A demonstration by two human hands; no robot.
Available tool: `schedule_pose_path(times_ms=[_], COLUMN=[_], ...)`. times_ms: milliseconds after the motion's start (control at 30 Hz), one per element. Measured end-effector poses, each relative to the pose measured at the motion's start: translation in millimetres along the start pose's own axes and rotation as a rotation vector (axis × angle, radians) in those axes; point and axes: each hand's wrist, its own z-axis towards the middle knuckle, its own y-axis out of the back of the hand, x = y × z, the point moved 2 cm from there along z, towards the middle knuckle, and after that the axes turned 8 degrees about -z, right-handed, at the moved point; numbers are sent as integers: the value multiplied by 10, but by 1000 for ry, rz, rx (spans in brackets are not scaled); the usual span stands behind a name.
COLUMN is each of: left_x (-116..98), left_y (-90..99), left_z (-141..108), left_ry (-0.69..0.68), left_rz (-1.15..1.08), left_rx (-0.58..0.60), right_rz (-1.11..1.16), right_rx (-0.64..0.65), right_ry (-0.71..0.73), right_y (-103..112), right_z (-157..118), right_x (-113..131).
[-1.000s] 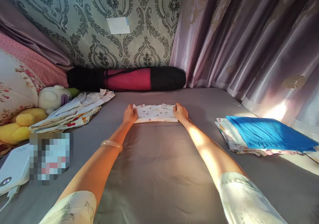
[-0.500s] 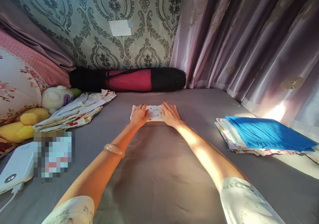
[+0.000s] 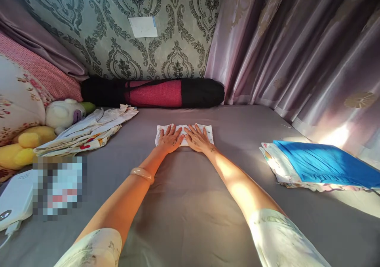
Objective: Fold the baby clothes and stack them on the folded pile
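Note:
A small white printed cloth [image 3: 209,131], folded into a flat rectangle, lies on the grey sheet [image 3: 184,203] in front of me. My left hand [image 3: 171,138] rests flat on its left part with the fingers spread. On the right part lies my right hand [image 3: 197,137], palm down, its fingers also apart. The two hands are close together near the cloth's middle, and they cover much of it.
Folded clothes with a blue one [image 3: 326,162] on top lie at right. At left are a pile of light clothes [image 3: 89,130], plush toys [image 3: 63,112], a white power bank [image 3: 20,195] and a blurred object. A black and red roll [image 3: 154,93] lies along the wall.
Both hands have moved inward toward each other on the cloth, and their fingers have spread. More of the cloth's outer ends shows. The view has shifted slightly.

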Motion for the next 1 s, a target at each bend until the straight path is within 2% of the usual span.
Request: schedule_pose_path(times_ms=[200, 333, 400, 500, 567, 700, 1000], left_x=[3, 6, 34, 117, 184, 263, 290], left_y=[-5, 36, 58, 71, 49, -15, -14], left_z=[-4, 8, 5, -15, -32, -58, -41], left_ry=[22, 16, -1, -14, 6, 73, 83], left_rz=[-11, -25, -7, 43, 46, 1, -29], left_rx=[30, 59, 32, -62, -79, -21, 11], right_rz=[1, 39, 61, 20, -19, -38, -30], right_rx=[-10, 49, 58, -4, -25, -41, 25], right_ry=[-18, -11, -18, -74, -98, -107, -111], right_y=[-24, 32, 67, 91, 68, -3, -23], right_z=[-18, 3, 10, -5, -32, -83, -47], right_x=[5, -17, -47, -104, -129, -136, -157])
